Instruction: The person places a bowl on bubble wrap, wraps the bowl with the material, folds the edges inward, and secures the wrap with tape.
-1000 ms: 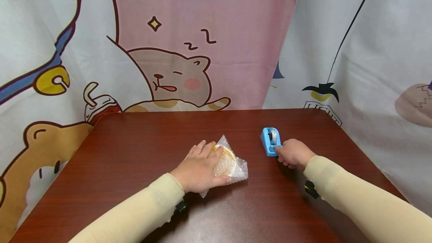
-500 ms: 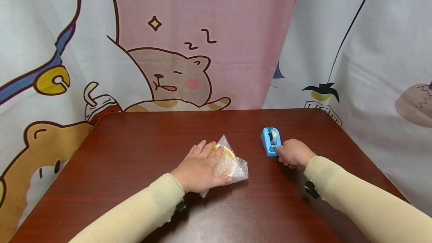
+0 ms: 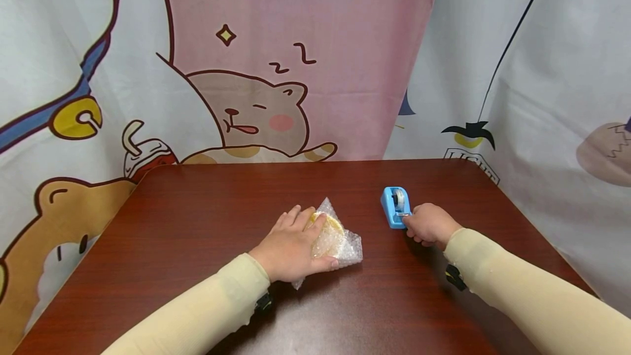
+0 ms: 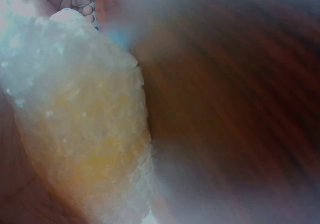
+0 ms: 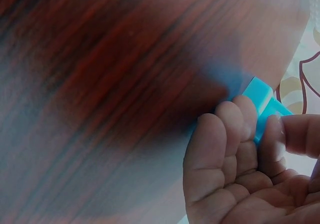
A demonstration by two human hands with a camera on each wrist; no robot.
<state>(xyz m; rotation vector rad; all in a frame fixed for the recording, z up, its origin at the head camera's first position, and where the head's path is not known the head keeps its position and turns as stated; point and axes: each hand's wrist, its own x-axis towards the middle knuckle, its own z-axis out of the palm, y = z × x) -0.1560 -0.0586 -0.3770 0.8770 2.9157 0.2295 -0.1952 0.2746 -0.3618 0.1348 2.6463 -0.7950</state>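
My left hand lies with spread fingers on a bubble-wrapped parcel in the middle of the table. A yellow-rimmed round thing shows through the wrap, its kind hidden by the bubbles. In the left wrist view the bubble wrap fills the left side, yellow showing through. To the right stands a light blue tape dispenser with a roll of clear tape. At its near, cutter end, the thumb and forefinger of my right hand pinch the tape's end. The right wrist view shows the other fingers curled beside the dispenser.
The dark reddish-brown table reaches back to a curtain with cartoon animals, which also hangs along the left and right sides. Both forearms, in cream sleeves with black wrist devices, come in from the near edge.
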